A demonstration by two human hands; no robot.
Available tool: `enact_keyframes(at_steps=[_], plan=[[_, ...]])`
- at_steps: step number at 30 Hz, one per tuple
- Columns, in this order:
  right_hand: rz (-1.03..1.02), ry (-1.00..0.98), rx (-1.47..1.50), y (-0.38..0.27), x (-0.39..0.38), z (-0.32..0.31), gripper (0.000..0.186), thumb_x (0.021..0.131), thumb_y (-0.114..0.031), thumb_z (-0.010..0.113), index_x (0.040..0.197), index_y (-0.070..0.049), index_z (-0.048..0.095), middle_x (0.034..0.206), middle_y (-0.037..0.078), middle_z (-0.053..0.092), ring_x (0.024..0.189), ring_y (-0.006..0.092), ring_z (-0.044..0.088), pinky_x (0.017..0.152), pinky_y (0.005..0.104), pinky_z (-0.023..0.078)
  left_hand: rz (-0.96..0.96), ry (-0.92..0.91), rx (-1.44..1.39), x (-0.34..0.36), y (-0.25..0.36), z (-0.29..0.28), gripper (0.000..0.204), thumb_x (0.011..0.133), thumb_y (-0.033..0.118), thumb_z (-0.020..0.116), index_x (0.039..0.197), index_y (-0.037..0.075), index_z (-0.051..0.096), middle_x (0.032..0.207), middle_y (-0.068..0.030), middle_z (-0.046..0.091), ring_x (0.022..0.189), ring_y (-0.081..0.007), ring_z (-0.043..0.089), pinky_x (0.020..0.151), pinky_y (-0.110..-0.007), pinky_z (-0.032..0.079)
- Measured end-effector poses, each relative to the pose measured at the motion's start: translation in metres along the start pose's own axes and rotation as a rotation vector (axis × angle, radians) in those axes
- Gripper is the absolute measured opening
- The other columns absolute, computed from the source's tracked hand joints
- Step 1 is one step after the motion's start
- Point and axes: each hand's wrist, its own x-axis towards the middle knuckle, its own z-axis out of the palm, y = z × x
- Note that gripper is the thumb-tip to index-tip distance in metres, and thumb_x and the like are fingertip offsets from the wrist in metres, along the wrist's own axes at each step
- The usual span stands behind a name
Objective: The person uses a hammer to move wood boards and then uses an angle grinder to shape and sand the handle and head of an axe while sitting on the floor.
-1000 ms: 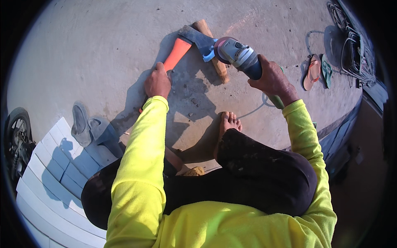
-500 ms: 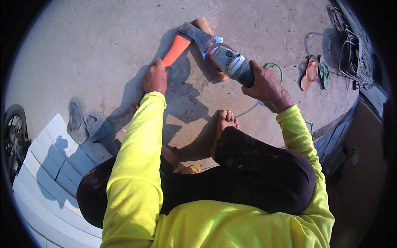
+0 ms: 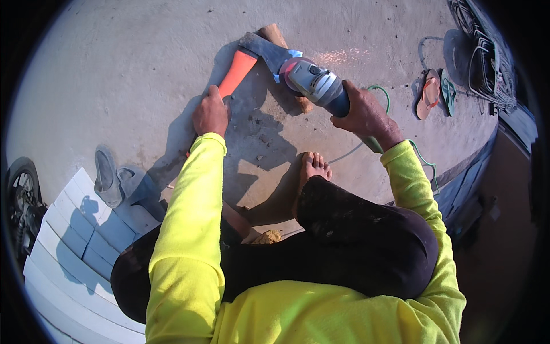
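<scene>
My left hand (image 3: 210, 113) is wrapped round the orange handle of an axe (image 3: 237, 71). The dark axe head (image 3: 270, 54) lies across a short wooden log (image 3: 274, 35) on the ground, its edge pointing right. In my right hand (image 3: 369, 116) is an angle grinder (image 3: 317, 84), gripped by its dark body. The grinder's reddish disc (image 3: 290, 73) meets the axe's cutting edge, and orange sparks (image 3: 344, 56) fly off to the right. A green cord (image 3: 428, 163) trails from behind my right wrist.
My bare foot (image 3: 314, 165) rests on the concrete just nearer than the log. Flip-flops (image 3: 428, 94) lie at the right, below a stack of bent metal rods (image 3: 487, 69). Grey clogs (image 3: 107, 176) stand at the left beside white panels (image 3: 69, 229). A motorbike wheel (image 3: 23, 189) shows at the far left.
Sparks now spray rightward from the disc; none showed before. The axe and grinder sit slightly further left in view, with both hands keeping their grips.
</scene>
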Motion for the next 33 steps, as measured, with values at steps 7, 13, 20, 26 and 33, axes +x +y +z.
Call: enact_keyframes(at_steps=[7,13,20,26,33], plan=[[-0.035,-0.06,0.005,0.0,0.008,-0.001,0.061,0.067,-0.017,0.079,0.12,0.003,0.055,0.094,0.024,0.069,0.088,0.0374,0.072,0.083,0.0456,0.059,-0.015,0.004,0.019,0.007,-0.003,0.0,0.032,0.088,0.024,0.072,0.102,0.006,0.05,0.094,-0.0197,0.071,0.091,-0.0399,0.07,0.077,-0.051,0.055],[0.014,0.069,0.06,0.022,0.015,-0.019,0.06,0.068,-0.016,0.079,0.119,0.003,0.056,0.09,0.022,0.07,0.084,0.0368,0.072,0.081,0.0453,0.059,-0.024,0.013,0.051,0.004,0.007,0.001,0.033,0.088,0.023,0.072,0.104,0.006,0.05,0.095,-0.0203,0.071,0.092,-0.0405,0.07,0.078,-0.051,0.055],[-0.029,0.011,0.054,0.016,0.008,-0.005,0.06,0.066,-0.015,0.078,0.12,0.002,0.056,0.091,0.023,0.07,0.085,0.0386,0.071,0.081,0.0457,0.058,-0.035,0.013,0.05,0.002,0.003,0.002,0.031,0.089,0.022,0.071,0.105,0.006,0.05,0.097,-0.0217,0.07,0.092,-0.0416,0.069,0.078,-0.052,0.055],[0.177,0.304,0.121,0.07,0.006,-0.051,0.061,0.068,-0.027,0.08,0.118,0.002,0.059,0.093,0.018,0.069,0.084,0.0295,0.07,0.079,0.0402,0.057,0.081,-0.072,-0.101,0.011,-0.009,-0.006,0.031,0.084,0.019,0.07,0.106,0.0,0.057,0.097,-0.0251,0.07,0.094,-0.0439,0.068,0.08,-0.052,0.054],[0.298,0.496,0.624,0.077,-0.058,-0.037,0.062,0.065,-0.035,0.081,0.112,0.001,0.061,0.093,0.011,0.067,0.078,0.0197,0.067,0.074,0.0333,0.055,0.28,-0.633,-0.372,0.018,0.009,-0.075,0.033,0.078,0.018,0.069,0.097,-0.01,0.066,0.075,-0.02,0.068,0.067,-0.0309,0.067,0.066,-0.038,0.054]])
